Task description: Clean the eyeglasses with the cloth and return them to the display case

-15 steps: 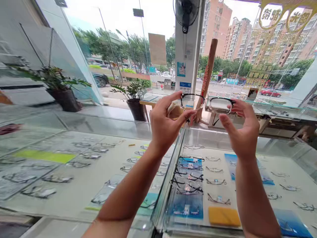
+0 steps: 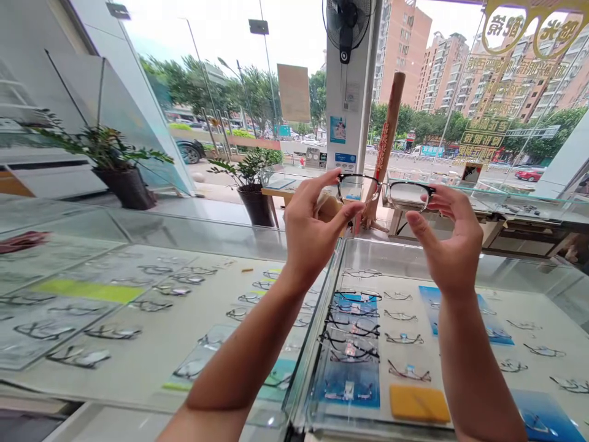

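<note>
A pair of dark-framed glasses (image 2: 385,191) is held up at arm's length above a glass display counter (image 2: 294,245). My left hand (image 2: 309,228) pinches the left end of the frame between thumb and fingers. My right hand (image 2: 448,240) grips the right end the same way, its thumb below the lens. The lenses face away from me toward the window. A bit of pale cloth shows behind my left hand's fingers.
Several spectacle frames (image 2: 352,325) lie in rows inside the counter, with blue cards and a yellow cloth (image 2: 418,403). Potted plants (image 2: 254,184) (image 2: 117,166) stand behind it. A wall fan (image 2: 346,27) and a wooden post (image 2: 385,132) are at the window.
Both hands and the glasses stay almost still. The view has shifted very slightly.
</note>
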`<state>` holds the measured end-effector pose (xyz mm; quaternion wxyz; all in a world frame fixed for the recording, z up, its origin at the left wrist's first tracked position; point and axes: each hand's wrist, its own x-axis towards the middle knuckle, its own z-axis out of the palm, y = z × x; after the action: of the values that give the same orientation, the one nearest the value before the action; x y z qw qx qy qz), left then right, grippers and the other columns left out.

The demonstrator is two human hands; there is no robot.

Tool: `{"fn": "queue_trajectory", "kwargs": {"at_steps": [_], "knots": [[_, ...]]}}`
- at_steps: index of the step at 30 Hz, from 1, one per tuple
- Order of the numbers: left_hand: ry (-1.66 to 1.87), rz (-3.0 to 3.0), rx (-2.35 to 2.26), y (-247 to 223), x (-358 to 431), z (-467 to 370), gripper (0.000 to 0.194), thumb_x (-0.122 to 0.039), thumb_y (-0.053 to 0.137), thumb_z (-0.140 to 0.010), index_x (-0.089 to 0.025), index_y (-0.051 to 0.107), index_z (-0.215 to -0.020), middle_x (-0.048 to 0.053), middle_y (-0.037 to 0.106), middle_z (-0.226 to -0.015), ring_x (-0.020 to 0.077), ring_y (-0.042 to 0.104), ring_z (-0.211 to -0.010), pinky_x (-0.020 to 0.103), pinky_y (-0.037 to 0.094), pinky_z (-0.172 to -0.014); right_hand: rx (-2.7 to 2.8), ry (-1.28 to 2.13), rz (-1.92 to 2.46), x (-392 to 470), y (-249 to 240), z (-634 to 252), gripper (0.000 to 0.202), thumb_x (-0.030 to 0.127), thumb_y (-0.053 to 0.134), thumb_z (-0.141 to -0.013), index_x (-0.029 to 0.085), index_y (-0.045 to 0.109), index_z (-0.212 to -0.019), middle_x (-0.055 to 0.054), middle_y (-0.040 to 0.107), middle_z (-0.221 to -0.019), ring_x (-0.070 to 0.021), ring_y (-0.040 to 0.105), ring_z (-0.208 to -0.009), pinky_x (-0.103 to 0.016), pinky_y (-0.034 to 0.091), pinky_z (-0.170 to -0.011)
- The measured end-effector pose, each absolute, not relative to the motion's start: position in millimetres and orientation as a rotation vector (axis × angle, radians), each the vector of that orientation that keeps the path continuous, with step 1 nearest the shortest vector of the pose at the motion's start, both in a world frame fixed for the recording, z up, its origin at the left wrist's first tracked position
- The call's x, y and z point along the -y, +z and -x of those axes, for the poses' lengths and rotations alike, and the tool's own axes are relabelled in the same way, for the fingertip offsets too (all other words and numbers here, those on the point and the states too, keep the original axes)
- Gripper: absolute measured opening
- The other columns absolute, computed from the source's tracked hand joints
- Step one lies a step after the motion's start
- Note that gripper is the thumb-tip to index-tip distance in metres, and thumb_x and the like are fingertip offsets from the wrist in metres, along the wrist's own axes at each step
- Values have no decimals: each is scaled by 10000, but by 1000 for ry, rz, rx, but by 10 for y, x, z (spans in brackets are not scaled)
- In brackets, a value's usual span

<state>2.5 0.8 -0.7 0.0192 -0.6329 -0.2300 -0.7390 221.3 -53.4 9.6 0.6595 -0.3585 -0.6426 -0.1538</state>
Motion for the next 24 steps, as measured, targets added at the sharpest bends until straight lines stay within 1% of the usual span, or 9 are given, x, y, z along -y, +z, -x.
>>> {"fn": "queue_trajectory", "kwargs": {"at_steps": [4,8,13,16,20,24], "knots": [[-2292,1982,711,-9,-24,-20,505,-502,916,-874,-339,768,-1329,58,781,-1220,233,732,-1123,396,606,-970,1457,-410,804,547,97,-2197,485,522,805,-964,224,689,-1329,-79,742,-1207,-238,720,-1050,-434,611,-982],[-2263,1997,750,-12,-31,-21,523,-525,908,-875,-316,764,-1332,71,781,-1229,243,731,-1141,414,606,-990,1438,-440,787,551,95,-2178,476,515,811,-964,227,694,-1325,-75,744,-1207,-232,716,-1031,-433,602,-969],[-2238,1980,775,-19,-31,-33,531,-524,929,-843,-299,765,-1295,74,776,-1211,242,730,-1116,398,611,-940,1433,-453,775,562,101,-2155,472,512,817,-960,234,694,-1321,-78,747,-1199,-237,716,-1031,-443,598,-970],[-2239,1983,822,-18,-21,-43,537,-537,918,-851,-289,757,-1299,81,772,-1226,240,729,-1109,384,610,-911,1441,-462,782,581,113,-2147,478,525,810,-962,229,693,-1318,-84,747,-1196,-244,714,-1033,-453,596,-967],[-2249,1970,802,-19,-18,-54,535,-547,916,-850,-280,760,-1286,83,776,-1232,251,723,-1165,394,595,-945,1437,-484,802,606,125,-2145,498,571,793,-964,227,697,-1311,-84,746,-1185,-242,711,-1018,-464,596,-965],[-2232,1983,830,-19,-15,-59,539,-564,903,-858,-284,752,-1292,83,772,-1251,257,717,-1185,395,594,-936,1433,-485,812,614,128,-2145,503,580,783,-967,221,697,-1310,-88,745,-1185,-242,712,-1017,-467,598,-964]]}}
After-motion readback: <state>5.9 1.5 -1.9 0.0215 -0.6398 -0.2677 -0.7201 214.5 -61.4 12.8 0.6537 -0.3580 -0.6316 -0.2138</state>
